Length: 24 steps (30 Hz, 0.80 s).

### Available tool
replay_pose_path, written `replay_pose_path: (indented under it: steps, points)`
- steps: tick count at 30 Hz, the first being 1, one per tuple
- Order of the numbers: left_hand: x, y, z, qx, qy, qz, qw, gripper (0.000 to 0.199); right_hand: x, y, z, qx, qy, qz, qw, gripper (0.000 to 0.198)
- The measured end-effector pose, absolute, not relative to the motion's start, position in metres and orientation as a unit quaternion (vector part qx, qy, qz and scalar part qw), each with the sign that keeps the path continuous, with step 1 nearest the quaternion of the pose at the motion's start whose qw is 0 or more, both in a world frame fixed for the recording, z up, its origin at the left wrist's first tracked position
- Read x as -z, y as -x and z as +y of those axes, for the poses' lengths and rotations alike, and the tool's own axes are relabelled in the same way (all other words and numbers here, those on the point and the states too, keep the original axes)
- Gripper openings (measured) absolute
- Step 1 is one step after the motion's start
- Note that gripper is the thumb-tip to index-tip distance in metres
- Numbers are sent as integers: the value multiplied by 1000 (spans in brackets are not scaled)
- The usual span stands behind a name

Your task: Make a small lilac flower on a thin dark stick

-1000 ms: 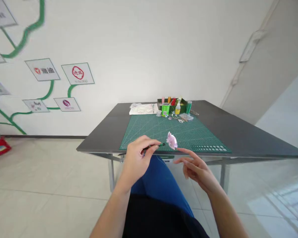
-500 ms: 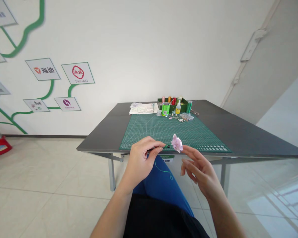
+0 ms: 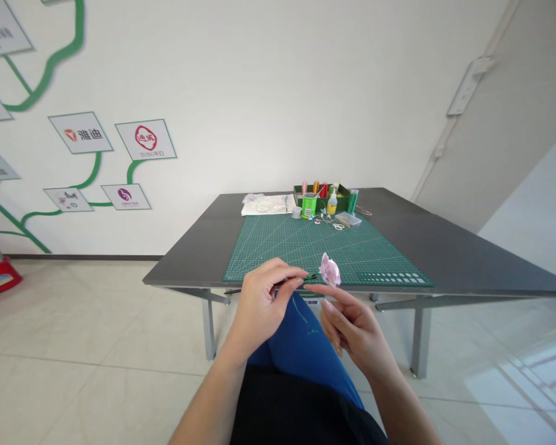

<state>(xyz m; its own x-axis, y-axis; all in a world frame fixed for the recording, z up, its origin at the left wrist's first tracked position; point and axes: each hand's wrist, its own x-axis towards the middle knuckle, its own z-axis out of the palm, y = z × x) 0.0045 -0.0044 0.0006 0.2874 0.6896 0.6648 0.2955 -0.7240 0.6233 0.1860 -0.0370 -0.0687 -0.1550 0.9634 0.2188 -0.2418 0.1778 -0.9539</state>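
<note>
My left hand (image 3: pixel 269 295) pinches a thin dark stem between thumb and fingers. At the stem's right end sits a pale pink artificial flower (image 3: pixel 330 271), with green thread wound just below its head. The stem's other end pokes out to the left behind my hand. A loose green thread (image 3: pixel 302 310) hangs from there over my blue trousers. My right hand (image 3: pixel 352 324) is below the flower, its index finger stretched toward my left fingertips and the other fingers loosely bent. Nothing shows in its grasp. Whether its index fingertip touches the stem or thread, I cannot tell.
Ahead is a dark table (image 3: pixel 185 247) with a green cutting mat (image 3: pixel 282 244). Toward its back stand a green box (image 3: pixel 347 201) of thread spools, a bright green can (image 3: pixel 309 205), a glue bottle (image 3: pixel 332 203), white scissors (image 3: pixel 338 227), a clear case (image 3: pixel 348 219) and white paper (image 3: pixel 264 204).
My right hand has moved left, from beside the flower to beneath it, with the index finger now near my left fingertips. The loose thread has swung slightly. My left hand stays almost still.
</note>
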Motion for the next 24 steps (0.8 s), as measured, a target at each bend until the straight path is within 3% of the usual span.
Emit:
replay_pose_path:
  steps: [24]
  points:
    - [2, -8, -1, -494, -787, 331, 165, 17, 54, -194, -51, -403, 388, -643, 523, 37]
